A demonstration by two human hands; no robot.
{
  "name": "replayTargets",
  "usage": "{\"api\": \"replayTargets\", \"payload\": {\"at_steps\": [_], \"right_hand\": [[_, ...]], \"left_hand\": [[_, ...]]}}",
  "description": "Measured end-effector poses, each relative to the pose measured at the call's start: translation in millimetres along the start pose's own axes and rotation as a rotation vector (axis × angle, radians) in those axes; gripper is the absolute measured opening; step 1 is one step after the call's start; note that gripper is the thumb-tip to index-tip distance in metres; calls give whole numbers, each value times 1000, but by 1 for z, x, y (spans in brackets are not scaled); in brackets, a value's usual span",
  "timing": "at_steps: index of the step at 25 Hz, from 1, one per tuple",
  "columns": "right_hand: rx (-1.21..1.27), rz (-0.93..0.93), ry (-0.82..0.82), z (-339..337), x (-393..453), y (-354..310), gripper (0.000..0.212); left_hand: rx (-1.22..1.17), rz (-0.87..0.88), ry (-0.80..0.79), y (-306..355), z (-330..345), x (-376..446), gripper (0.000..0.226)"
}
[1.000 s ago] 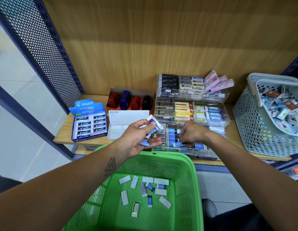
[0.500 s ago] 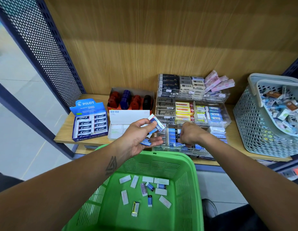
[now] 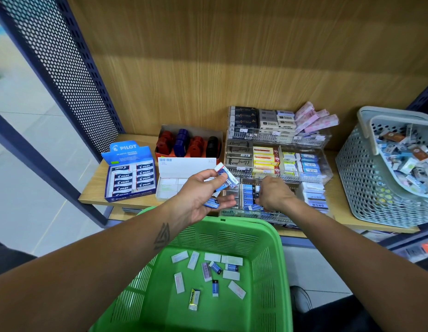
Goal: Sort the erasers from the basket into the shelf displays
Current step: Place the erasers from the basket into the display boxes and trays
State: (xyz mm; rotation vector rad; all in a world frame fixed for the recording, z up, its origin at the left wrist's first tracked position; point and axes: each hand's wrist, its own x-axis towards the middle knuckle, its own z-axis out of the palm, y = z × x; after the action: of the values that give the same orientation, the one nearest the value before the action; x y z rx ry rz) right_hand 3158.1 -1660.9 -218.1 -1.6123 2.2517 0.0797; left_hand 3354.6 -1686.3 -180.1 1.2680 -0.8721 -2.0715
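Note:
My left hand (image 3: 198, 198) is held palm up above the green basket (image 3: 271, 238) and grips several blue and white erasers (image 3: 226, 178). My right hand (image 3: 275, 196) reaches into the bottom tier of the clear acrylic display (image 3: 327, 174), its fingers curled down among a row of blue erasers (image 3: 247, 195); whether it holds one is hidden. Several loose erasers (image 3: 208, 271), white, blue and one yellow, lie on the basket floor.
On the wooden shelf (image 3: 93, 185) stand a blue Pilot eraser box (image 3: 130, 174), a white eraser box (image 3: 184, 168) and a box of red, blue and black items (image 3: 189, 144). A grey basket (image 3: 356, 178) full of mixed erasers sits at the right. A perforated panel (image 3: 64, 68) bounds the left.
Almost nothing differs. My right hand has shifted slightly within the bottom tier. My left hand keeps its erasers in the same place.

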Motion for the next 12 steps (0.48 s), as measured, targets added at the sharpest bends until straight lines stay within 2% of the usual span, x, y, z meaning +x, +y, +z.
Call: {"api": "replayTargets", "payload": {"at_steps": [2,6,10,12], "right_hand": [[-35,-48,-53,-2,0,1,7],[-109,-118,-258,-17,-1,1,7],[-132,-144,-213,-17,-3,-1,15],[-125,-154,-181,-15,-2,1,11]], "left_hand": [[-1,0,2,0,0,0,14],[-2,5,-1,2,-1,1,17],[0,4,-8,1,-1,0,14],[-2,5,-8,1,-1,1,13]]}}
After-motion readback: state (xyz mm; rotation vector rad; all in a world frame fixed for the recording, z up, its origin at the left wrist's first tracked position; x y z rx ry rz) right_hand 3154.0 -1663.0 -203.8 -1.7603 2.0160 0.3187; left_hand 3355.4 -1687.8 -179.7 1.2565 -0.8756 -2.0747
